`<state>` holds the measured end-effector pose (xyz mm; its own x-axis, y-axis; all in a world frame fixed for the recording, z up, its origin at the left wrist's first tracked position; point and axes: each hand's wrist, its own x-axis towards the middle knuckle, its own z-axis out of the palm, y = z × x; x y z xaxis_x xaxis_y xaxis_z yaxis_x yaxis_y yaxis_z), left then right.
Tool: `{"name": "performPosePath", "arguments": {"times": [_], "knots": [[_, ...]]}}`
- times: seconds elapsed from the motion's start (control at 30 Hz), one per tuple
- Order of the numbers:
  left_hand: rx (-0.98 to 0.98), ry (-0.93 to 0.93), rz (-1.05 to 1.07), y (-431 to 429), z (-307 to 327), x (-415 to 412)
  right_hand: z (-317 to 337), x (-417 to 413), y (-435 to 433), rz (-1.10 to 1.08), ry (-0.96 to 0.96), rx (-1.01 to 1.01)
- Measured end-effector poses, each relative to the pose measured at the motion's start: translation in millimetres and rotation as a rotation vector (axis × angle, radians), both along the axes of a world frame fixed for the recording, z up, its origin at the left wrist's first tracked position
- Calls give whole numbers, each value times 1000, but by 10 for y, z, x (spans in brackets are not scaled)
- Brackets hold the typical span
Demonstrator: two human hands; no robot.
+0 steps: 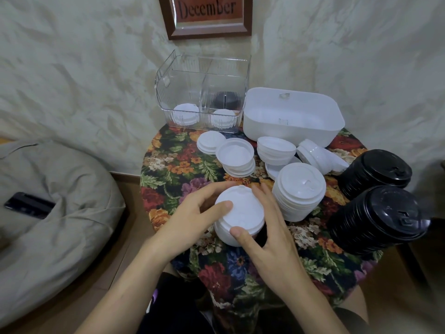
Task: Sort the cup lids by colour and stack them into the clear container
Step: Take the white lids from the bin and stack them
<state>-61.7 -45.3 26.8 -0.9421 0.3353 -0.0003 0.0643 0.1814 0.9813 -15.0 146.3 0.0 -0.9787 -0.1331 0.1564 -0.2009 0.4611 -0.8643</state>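
Both hands hold a short stack of white lids [237, 214] at the front of the round table. My left hand [192, 220] grips it from the left, thumb on top. My right hand [267, 227] grips it from the right, thumb on the near rim. A taller white stack [298, 191] stands just to the right. Two black stacks [375, 174] [378, 218] sit at the right edge. More white lids [238, 157] [275, 149] lie behind. The clear container [202, 92] at the back holds two white lid piles and a black one.
An empty white bin [292, 116] stands right of the clear container. The floral tablecloth [173, 169] covers a small round table against the wall. A grey beanbag [53, 201] with a dark phone [29, 204] on it sits at the left. A framed "December" sign [207, 15] hangs above.
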Motion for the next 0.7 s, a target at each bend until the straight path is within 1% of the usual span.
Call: {"name": "performPosePath", "arguments": {"times": [0.17,0.37,0.57,0.7], "knots": [[-49,-33,38,-23,29,2,-6,-1,23,25,-38,-24],[-6,-99,43,-30,89,-5,27,6,36,32,-41,23],[17,-154,9,-70,119,-37,34,12,-12,20,-23,43],[-25,-148,-28,-82,145,-82,48,15,-17,7,-13,50]]}}
